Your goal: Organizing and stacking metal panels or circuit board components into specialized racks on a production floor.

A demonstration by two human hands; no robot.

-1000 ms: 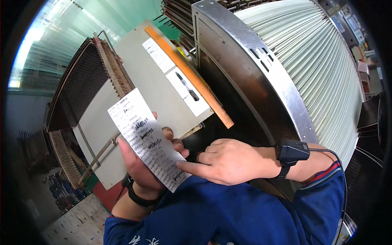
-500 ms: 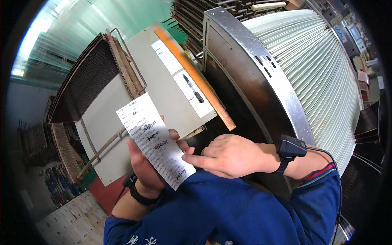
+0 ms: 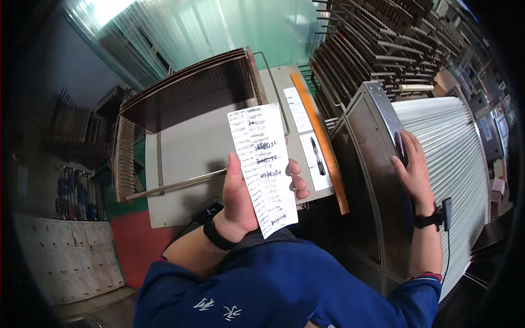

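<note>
My left hand (image 3: 239,194) is closed round a long white paper slip (image 3: 268,188) covered in handwriting, thumb along its left edge and fingertips showing at its right. Beneath and beyond the slip lies a grey board (image 3: 188,147). My right hand (image 3: 414,167) rests with fingers stretched out on the metal edge of a cabinet-like frame (image 3: 363,136), next to a stack of pale ribbed sheets (image 3: 437,131). A black pen (image 3: 318,156) lies on a white paper (image 3: 313,176) at the board's right side.
An orange strip (image 3: 320,142) borders the board. On its far left stands a dark mesh rack (image 3: 191,90) with a metal rod (image 3: 175,187). Metal racks (image 3: 372,60) fill the far right. Pale lockers (image 3: 71,257) and a red panel (image 3: 134,246) are at lower left.
My right hand has left the slip and moved right onto the metal frame. The view has turned, so the slip and board appear farther right.
</note>
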